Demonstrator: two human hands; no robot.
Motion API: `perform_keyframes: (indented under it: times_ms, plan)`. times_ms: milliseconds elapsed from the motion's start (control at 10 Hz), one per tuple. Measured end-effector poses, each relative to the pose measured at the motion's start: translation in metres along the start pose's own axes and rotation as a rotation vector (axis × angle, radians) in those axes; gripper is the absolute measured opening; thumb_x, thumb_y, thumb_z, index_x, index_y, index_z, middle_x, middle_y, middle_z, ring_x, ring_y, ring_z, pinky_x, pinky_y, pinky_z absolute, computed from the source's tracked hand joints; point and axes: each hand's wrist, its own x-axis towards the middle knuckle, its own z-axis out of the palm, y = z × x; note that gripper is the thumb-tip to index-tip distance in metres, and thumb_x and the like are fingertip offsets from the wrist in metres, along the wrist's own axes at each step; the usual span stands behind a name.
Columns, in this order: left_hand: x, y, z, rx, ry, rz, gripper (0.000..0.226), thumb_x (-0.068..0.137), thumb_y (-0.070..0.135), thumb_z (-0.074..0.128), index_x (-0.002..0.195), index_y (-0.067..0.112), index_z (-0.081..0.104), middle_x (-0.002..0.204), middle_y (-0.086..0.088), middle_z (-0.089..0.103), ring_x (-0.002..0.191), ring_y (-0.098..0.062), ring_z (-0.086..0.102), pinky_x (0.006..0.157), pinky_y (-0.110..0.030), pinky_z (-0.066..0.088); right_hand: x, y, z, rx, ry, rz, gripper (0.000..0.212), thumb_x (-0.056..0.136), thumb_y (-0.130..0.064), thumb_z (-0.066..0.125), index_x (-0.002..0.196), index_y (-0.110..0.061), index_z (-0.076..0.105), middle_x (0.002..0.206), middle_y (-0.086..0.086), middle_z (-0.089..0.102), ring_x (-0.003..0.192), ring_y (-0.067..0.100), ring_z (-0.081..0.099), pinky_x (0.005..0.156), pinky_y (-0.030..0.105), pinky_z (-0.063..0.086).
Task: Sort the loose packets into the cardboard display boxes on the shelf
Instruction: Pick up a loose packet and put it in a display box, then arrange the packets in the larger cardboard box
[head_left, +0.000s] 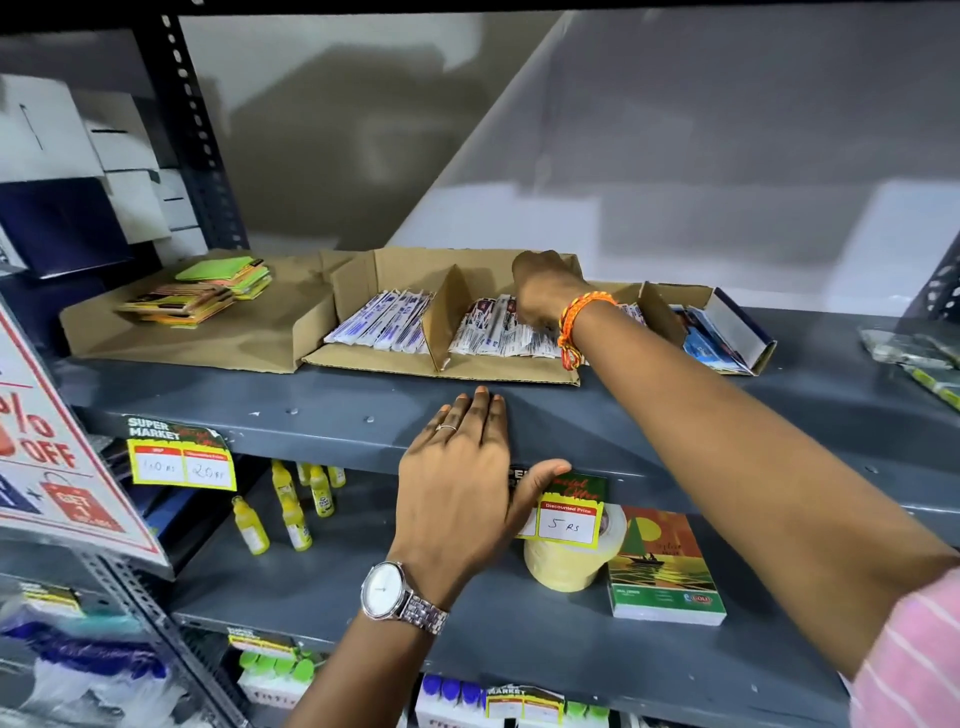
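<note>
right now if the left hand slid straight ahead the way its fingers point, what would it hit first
Probably the front flap of the brown cardboard display box; the left hand rests on the grey metal shelf edge just short of it.

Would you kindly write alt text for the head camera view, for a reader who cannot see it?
A person's right hand reaches into a divided cardboard display box of white packets on a grey metal shelf, while the left hand rests flat on the shelf's front edge. Another box to the left holds colourful packets.
</note>
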Motion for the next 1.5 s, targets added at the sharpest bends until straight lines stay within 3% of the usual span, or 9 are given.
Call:
perform_keyframes:
  times_ms: [500,600,700,800,900,1100,1300,1400,1500]
  plan:
    - [0.000,-0.001,0.003,0.004,0.023,0.005,0.092,0.096,0.074,0.018,0.133,0.000,0.059,0.137,-0.019,0.061,0.127,-0.032,0.058,0.108,-0.041,0.042,0.005,0.009,0.011,-0.159,-0.014,-0.061,0.024,0.081,0.013,0.055,0.101,0.003,0.063,0.094,0.016,0.063,0.095,0.032,0.065,0.075,0.030,0.052]
    - [0.001,-0.001,0.003,0.003,0.022,0.005,0.092,0.097,0.074,0.019,0.134,0.000,0.059,0.138,-0.018,0.060,0.128,-0.032,0.057,0.109,-0.041,0.041,0.008,0.011,0.004,-0.167,0.003,-0.080,0.017,0.080,0.014,0.055,0.085,-0.002,0.057,0.086,0.013,0.055,0.089,0.030,0.059,0.074,0.031,0.047]
    - [0.000,-0.001,0.002,0.000,0.024,0.006,0.091,0.097,0.074,0.020,0.134,0.000,0.059,0.139,-0.018,0.060,0.129,-0.032,0.057,0.108,-0.041,0.042,0.015,0.013,-0.001,-0.135,0.023,-0.144,0.015,0.081,0.014,0.054,0.083,0.000,0.060,0.087,0.011,0.058,0.090,0.031,0.059,0.070,0.031,0.043]
    - [-0.001,-0.002,0.002,0.002,0.026,0.011,0.091,0.097,0.074,0.020,0.135,0.001,0.058,0.139,-0.018,0.059,0.129,-0.031,0.056,0.108,-0.041,0.042,0.024,0.012,0.002,-0.056,-0.093,-0.348,0.033,0.083,0.008,0.061,0.108,-0.010,0.074,0.110,0.008,0.070,0.098,0.022,0.065,0.073,0.025,0.046]
    - [0.000,-0.002,0.002,0.007,0.031,0.016,0.091,0.096,0.074,0.021,0.134,0.001,0.059,0.138,-0.017,0.060,0.128,-0.031,0.057,0.107,-0.041,0.043,0.025,0.012,0.008,-0.010,-0.200,-0.428,0.033,0.085,0.009,0.058,0.108,-0.009,0.075,0.113,0.004,0.070,0.094,0.017,0.068,0.076,0.024,0.052]
    - [-0.003,-0.016,0.001,0.006,0.032,-0.049,0.094,0.095,0.077,0.019,0.138,0.002,0.056,0.141,-0.016,0.058,0.131,-0.029,0.055,0.109,-0.039,0.041,0.034,0.018,0.017,-0.015,-0.215,-0.483,0.036,0.082,0.013,0.059,0.100,-0.013,0.076,0.106,0.000,0.072,0.079,0.010,0.070,0.066,0.016,0.051]
    - [-0.010,-0.040,0.001,0.044,0.047,-0.055,0.093,0.096,0.075,0.018,0.137,0.002,0.057,0.140,-0.016,0.059,0.131,-0.030,0.055,0.109,-0.040,0.039,0.034,0.022,0.014,-0.006,-0.171,-0.515,0.017,0.082,0.006,0.068,0.086,-0.010,0.073,0.085,-0.001,0.072,0.070,0.005,0.071,0.058,0.014,0.048]
    - [-0.010,-0.039,0.002,0.041,0.053,-0.054,0.092,0.096,0.075,0.019,0.136,0.003,0.058,0.140,-0.016,0.059,0.129,-0.031,0.057,0.109,-0.040,0.040,0.035,0.025,0.012,-0.054,-0.136,-0.561,0.017,0.076,0.000,0.075,0.081,-0.016,0.073,0.083,-0.004,0.072,0.076,0.007,0.070,0.071,0.030,0.057]
    - [-0.011,-0.039,0.002,0.050,0.059,-0.055,0.091,0.096,0.075,0.018,0.136,0.003,0.059,0.139,-0.016,0.060,0.128,-0.030,0.058,0.108,-0.041,0.041,0.034,0.026,0.010,-0.098,-0.128,-0.576,0.016,0.073,-0.006,0.080,0.080,-0.019,0.073,0.081,-0.008,0.070,0.079,0.010,0.068,0.071,0.031,0.054]
